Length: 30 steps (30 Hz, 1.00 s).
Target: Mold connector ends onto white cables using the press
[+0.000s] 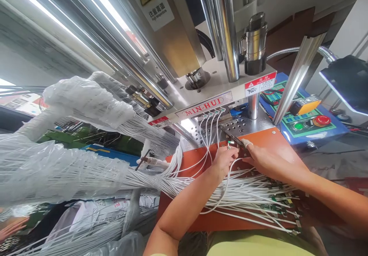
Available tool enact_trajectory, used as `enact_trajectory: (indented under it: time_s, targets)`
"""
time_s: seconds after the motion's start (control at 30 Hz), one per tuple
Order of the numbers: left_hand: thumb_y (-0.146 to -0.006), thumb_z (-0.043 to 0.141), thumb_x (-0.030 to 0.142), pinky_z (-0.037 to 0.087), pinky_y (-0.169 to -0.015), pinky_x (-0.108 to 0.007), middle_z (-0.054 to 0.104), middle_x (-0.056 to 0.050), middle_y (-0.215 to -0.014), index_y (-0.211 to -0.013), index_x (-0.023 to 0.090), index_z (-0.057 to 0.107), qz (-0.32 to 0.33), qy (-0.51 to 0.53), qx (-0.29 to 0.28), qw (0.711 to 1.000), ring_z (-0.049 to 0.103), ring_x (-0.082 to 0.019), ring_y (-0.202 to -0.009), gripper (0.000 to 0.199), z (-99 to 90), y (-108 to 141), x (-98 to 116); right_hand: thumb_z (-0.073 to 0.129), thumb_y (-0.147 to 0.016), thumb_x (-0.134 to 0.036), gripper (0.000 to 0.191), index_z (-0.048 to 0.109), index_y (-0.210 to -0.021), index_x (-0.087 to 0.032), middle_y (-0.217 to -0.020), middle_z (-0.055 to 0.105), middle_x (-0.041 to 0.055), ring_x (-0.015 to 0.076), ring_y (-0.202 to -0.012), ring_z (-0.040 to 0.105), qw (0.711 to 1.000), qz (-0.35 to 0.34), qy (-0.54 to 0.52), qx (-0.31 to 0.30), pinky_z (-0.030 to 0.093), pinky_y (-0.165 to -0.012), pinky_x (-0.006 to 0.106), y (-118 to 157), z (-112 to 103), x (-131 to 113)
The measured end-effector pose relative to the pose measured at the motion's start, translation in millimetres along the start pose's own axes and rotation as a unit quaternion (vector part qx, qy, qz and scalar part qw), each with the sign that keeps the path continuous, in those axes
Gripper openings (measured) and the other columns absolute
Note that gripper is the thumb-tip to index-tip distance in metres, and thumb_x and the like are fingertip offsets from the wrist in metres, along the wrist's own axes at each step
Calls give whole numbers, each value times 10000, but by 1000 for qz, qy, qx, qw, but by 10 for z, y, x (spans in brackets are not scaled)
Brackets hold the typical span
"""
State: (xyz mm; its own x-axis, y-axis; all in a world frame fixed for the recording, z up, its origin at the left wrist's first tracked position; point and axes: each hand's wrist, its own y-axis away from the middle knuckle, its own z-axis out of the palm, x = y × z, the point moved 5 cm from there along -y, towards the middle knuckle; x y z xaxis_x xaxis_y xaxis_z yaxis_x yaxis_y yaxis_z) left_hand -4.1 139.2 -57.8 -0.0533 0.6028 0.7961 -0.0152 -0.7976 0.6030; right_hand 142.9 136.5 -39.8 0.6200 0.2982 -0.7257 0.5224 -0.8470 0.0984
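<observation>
My left hand (225,159) is closed in a pinch on a white cable (229,175), close to its end. A small green circuit board with a metal connector (230,145) shows just past its fingertips. My right hand (257,157) grips a slim metal tool that looks like tweezers (232,136), its tip pointing up and left over the perforated metal plate of the press. Pale wrapping covers one right fingertip. Behind the hands, several white cables (211,127) run into connectors in the press (214,104). Below them lies a spread bundle of white cables (244,191) with small boards at their ends.
An orange-brown work surface (276,145) carries the cables. Plastic-wrapped cable bundles (63,171) stretch left. At right are a blue control box (313,125) with green and red buttons and a lamp (347,83). Another person's hand (13,227) shows at lower left.
</observation>
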Motion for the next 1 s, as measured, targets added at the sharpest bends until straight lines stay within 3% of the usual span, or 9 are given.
enact_trajectory:
  time_s: [0.13,0.27,0.4,0.6,0.77,0.9,1.0]
  targets:
    - [-824,635,268,347,-451,-195,623,-24,-620,-696,114,605,42,-84,-98,991,484,-63,-426,202,-41,-11,121,518,-912,-398,433,454,-1305,-227,-991,710,98,271,-859,686,1000,0,-7,-6,505,-781,361,1,-61,-18]
    - [-841,662,333,477,-634,-252,693,-68,-835,-964,115,658,78,-87,-99,988,616,-119,-646,251,-202,21,225,495,-913,-394,428,466,-1311,-240,-1016,701,99,282,-907,680,1000,-16,-17,0,515,-828,395,20,-142,-58]
    - [-788,724,350,469,-728,-255,704,-71,-864,-1060,121,635,92,-42,-119,988,622,-131,-760,367,-329,86,227,500,-901,-383,449,468,-1330,-255,-1022,701,89,289,-912,679,999,-34,-34,3,520,-849,420,40,-157,-75]
    - [-676,806,347,452,-648,-240,657,-29,-744,-866,127,628,74,39,-66,994,560,-99,-628,341,-400,68,158,506,-890,-388,528,413,-1395,-263,-1122,679,98,292,-961,672,998,-47,-36,11,517,-873,428,33,-137,-15]
    - [-673,805,380,276,-466,-209,639,-30,-682,-849,91,703,58,3,-74,996,398,-43,-480,353,-311,-5,145,494,-898,-389,483,438,-1361,-264,-1090,692,91,285,-954,674,998,-37,-41,-1,521,-855,409,31,-133,19]
    - [-635,825,377,221,-442,-207,652,-49,-642,-696,105,647,31,-36,-89,995,371,-43,-463,330,-283,-83,156,500,-898,-397,447,465,-1321,-258,-1076,696,93,284,-951,672,999,-28,-43,-5,519,-843,398,39,-155,9]
    - [-628,824,336,183,-431,-196,649,-43,-635,-720,102,656,6,-48,-96,994,356,-35,-456,303,-264,-120,184,496,-902,-390,426,474,-1304,-253,-1051,697,94,283,-952,670,999,-22,-47,-7,514,-844,392,37,-168,-1]
